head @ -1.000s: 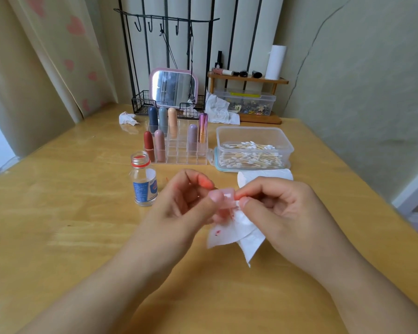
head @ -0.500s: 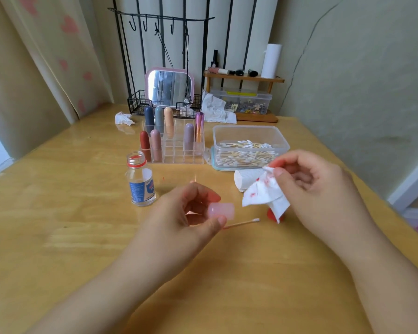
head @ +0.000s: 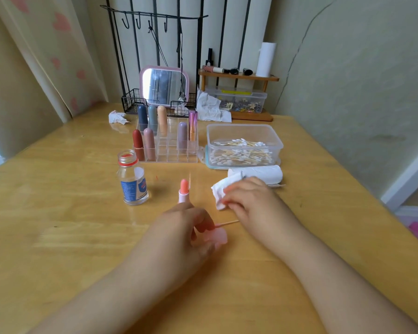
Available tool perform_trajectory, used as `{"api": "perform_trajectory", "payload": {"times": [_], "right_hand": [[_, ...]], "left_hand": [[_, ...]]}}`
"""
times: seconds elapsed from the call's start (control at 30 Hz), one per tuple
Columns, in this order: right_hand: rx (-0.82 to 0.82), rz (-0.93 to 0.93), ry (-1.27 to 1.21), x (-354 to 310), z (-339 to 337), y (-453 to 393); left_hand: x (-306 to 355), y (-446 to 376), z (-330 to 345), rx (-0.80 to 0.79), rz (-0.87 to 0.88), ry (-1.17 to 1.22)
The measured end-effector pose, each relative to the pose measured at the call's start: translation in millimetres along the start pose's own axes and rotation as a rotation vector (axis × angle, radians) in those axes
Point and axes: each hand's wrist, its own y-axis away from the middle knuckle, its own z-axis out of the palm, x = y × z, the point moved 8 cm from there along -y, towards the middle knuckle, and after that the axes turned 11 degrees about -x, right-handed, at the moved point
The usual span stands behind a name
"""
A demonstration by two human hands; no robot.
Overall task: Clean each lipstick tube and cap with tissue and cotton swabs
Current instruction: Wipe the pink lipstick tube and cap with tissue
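Note:
My left hand (head: 179, 235) holds a pale pink lipstick cap (head: 219, 237) between its fingertips, low over the table. Just beyond that hand an open lipstick tube (head: 183, 191) stands upright with its coral stick showing. My right hand (head: 249, 201) grips a crumpled white tissue (head: 219, 192) and rests on the table to the right of the tube. A cotton swab (head: 227, 223) lies on the table between both hands, partly hidden by my left fingers.
A clear organiser (head: 169, 145) holds several capped lipsticks. A small open glass bottle (head: 132, 182) stands left of the tube. A clear box of cotton swabs (head: 243, 147) and a tissue roll (head: 261, 174) lie to the right. Mirror, wire rack and wooden shelf stand at the back.
My right hand pulled the stained tissue off the cap, moved right and came down onto the table. My left hand dropped toward the table with the cap. The open tube now shows.

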Motion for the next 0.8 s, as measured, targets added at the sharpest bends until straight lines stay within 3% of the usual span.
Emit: {"api": "perform_trajectory", "payload": {"times": [0.2, 0.37, 0.5, 0.57, 0.67, 0.73, 0.8], "right_hand": [[-0.13, 0.022, -0.12, 1, -7, 8], [-0.338, 0.043, 0.1, -5, 10, 11], [-0.344, 0.085, 0.15, -7, 12, 6], [-0.348, 0.087, 0.176, -9, 13, 6], [-0.316, 0.103, 0.067, -7, 8, 8], [-0.208, 0.165, -0.122, -1, -6, 9], [-0.066, 0.249, -0.273, 4, -24, 12]], "left_hand": [[-7, -3, 7, -0.072, -0.051, -0.145], [-13, -4, 8, -0.103, -0.109, -0.151], [-13, -2, -1, -0.068, -0.135, -0.171], [-9, 1, -16, 0.079, -0.103, -0.121], [-6, 20, -59, 0.508, -0.032, 0.056], [-16, 35, -86, 0.755, -0.032, 0.149], [-27, 42, -105, 0.885, -0.066, 0.114]]}}
